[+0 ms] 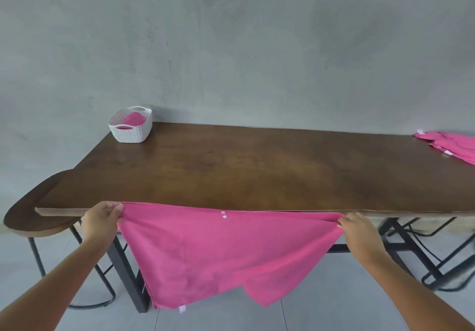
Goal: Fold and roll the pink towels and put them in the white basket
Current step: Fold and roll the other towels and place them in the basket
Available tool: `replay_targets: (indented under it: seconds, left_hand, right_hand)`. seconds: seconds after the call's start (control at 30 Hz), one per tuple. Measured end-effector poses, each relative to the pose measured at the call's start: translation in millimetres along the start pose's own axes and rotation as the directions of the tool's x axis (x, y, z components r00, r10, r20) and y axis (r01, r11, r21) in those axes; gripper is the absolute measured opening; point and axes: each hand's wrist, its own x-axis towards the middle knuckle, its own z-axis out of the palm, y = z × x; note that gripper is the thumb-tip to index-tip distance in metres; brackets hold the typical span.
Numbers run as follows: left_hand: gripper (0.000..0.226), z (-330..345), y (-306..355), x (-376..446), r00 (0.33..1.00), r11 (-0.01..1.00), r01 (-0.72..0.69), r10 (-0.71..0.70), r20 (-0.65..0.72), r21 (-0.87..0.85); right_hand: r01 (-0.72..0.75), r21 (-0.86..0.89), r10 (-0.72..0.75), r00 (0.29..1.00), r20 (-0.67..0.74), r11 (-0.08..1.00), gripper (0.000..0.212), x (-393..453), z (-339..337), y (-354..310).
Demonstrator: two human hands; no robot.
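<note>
Towel [216, 251] stretched between both hands, apparently pinched at corners.

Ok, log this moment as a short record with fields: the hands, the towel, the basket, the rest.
left hand: pinches one top corner of the held towel
right hand: pinches the other top corner
held towel: stretched between hands, hanging before the table edge
white basket: far left corner of the table, pink towel inside
towel pile: far right

Head-worn view, facing forward and down, table [257, 171] near
</note>
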Motion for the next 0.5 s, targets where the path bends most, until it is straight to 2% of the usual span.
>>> replay_targets:
  seconds: [0.07,0.2,0.33,0.5]
  left_hand:
    - [0.007,-18.2,-4.8,1.7,1.000,1.000,0.002,-0.002,0.006,0.000]
    - [0.007,-49.4,-10.2,0.9,1.000,0.999,-0.026,0.026,0.012,-0.026]
    - [0.005,-70.8,-15.3,-7.8,0.998,0.991,-0.026,0.034,0.056,-0.130]
    - [0.008,-87.0,-30.7,-6.4,0.997,0.977,0.007,0.010,0.081,-0.211]
  right_hand:
    - [0.003,-0.021,-0.002,0.999,0.038,1.000,0.034,-9.9,-11.3,-11.3]
    - [-0.001,-0.025,0.003,0.997,0.073,1.000,0.043,-26.0,-23.5,-23.9]
    - [-0.045,-0.009,0.045,0.996,0.083,0.999,0.042,-43.2,-34.3,-37.4]
    - [-0.254,0.224,0.220,0.962,0.164,0.941,0.040,-55.3,-46.0,-51.7]
